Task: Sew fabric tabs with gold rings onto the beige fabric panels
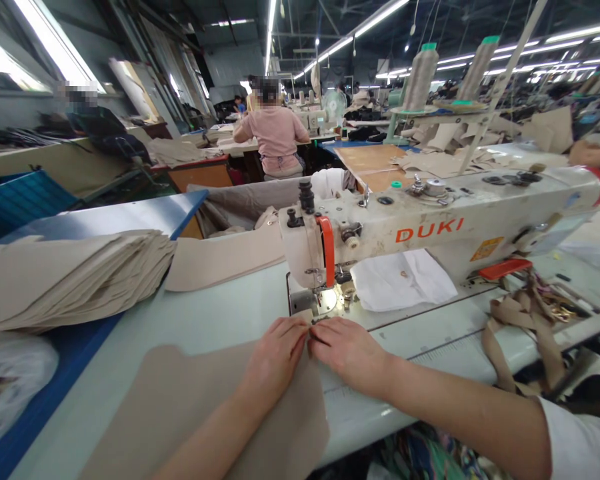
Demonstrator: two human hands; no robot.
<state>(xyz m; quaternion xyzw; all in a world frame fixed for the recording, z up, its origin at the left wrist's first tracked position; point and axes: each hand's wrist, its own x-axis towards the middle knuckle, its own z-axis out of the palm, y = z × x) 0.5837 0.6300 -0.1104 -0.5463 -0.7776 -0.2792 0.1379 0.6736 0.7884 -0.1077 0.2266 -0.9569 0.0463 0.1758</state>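
A beige fabric panel (195,400) lies across the sewing table, its narrow upper corner reaching toward the needle area of the sewing machine (375,227). My left hand (280,353) is closed at that corner, thumb and fingers pinching the cloth. Right beside it, my right hand (347,353) has its fingers bent and pressed together on the same edge, the fingertips of both hands almost touching. Both hands are just in front of the lit needle plate (325,300). What lies between the fingertips is mostly hidden.
Stacked beige panels (75,273) stand at the left, with another panel pile (225,257) behind the machine head. A white cloth (403,280) lies on the machine bed. Beige straps (525,327) hang at the right. A co-worker in pink (275,133) sits ahead; thread cones (420,77) stand above.
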